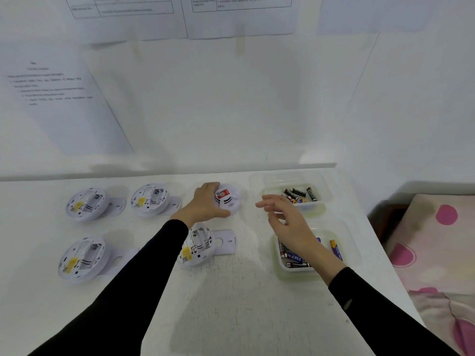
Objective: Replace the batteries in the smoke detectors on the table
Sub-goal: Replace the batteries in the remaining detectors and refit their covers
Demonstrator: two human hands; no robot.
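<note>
So the left hand (205,201) is wrapped round the face-up detector (229,199) at the back middle of the table (231,291). Its fingers go over the far edge and the thumb sits on the near edge, so it's a proper grip. The right hand (290,222) hangs in the air just to the right, fingers loose and spread, nothing in it. It's above the gap between the far tray (322,187) and the near tray (279,267), and both trays have batteries (299,193) in them. Four opened detectors (86,204) lie back-side up: two back left, one front left, and one front middle partly under the left forearm, with a mounting plate (226,241) right against it.
</note>
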